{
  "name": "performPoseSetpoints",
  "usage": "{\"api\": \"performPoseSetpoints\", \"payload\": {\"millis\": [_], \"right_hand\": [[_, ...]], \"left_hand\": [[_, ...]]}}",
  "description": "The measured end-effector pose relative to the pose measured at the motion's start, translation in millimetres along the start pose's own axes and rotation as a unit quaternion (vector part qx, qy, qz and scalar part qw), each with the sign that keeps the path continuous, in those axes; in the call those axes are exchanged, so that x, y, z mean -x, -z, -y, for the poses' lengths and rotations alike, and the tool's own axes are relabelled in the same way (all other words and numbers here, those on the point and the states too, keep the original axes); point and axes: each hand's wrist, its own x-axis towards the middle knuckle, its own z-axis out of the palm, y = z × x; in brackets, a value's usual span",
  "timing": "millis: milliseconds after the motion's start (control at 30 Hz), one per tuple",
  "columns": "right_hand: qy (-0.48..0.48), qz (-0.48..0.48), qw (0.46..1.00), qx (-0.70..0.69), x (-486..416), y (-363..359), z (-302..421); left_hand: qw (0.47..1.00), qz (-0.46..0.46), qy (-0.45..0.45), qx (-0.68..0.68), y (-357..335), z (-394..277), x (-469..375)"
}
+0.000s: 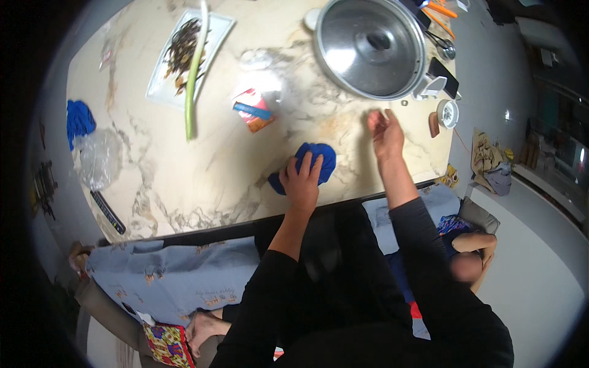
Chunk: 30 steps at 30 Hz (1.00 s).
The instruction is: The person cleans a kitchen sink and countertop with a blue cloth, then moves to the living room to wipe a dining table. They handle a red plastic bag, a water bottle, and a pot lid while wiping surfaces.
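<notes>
My left hand [301,177] lies palm down on a bunched blue cloth [327,161] near the front edge of the marble-patterned table [221,184]. Its spread fingers press into the cloth. Over the table to the right is my right hand [387,135], fingers loosely curled and slightly blurred, with nothing visible in it. Just beyond it stands a large metal pot with a glass lid [368,60]. A small pink and orange packet with a blue strip [253,112] lies farther in, left of the pot.
Toward the back left, a scallion stalk [195,83] lies across a white plate of dark dried food [184,50]. The left side holds another blue cloth [79,120], a clear plastic bag [99,158] and a remote control [108,212]. A phone [444,77] and white ashtray [447,114] sit right. Other people rest on the sofa.
</notes>
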Motion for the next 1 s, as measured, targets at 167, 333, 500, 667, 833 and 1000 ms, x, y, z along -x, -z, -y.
{"api": "performPoseSetpoints", "payload": {"millis": [167, 333, 500, 667, 833, 1000], "right_hand": [[-0.04, 0.005, 0.997, 0.059, -62, 13, 45], [-0.078, 0.034, 0.99, 0.111, -82, 7, 57], [-0.068, 0.08, 0.987, 0.126, -65, 23, 77], [-0.094, 0.138, 0.976, 0.138, 8, 83, 119], [-0.129, -0.033, 0.969, 0.208, 113, 181, 158], [-0.111, -0.103, 0.973, 0.176, 181, 250, 152]], "left_hand": [[0.998, 0.008, -0.022, -0.062, 1, -6, -3], [0.998, 0.034, -0.026, -0.056, 1, -5, -2], [0.998, -0.031, -0.036, -0.039, -4, -4, -5], [0.998, -0.021, -0.009, -0.054, 1, -11, -3], [0.998, 0.044, -0.033, -0.035, -17, -38, -41], [0.992, -0.089, 0.056, -0.063, -61, -34, -165]]}}
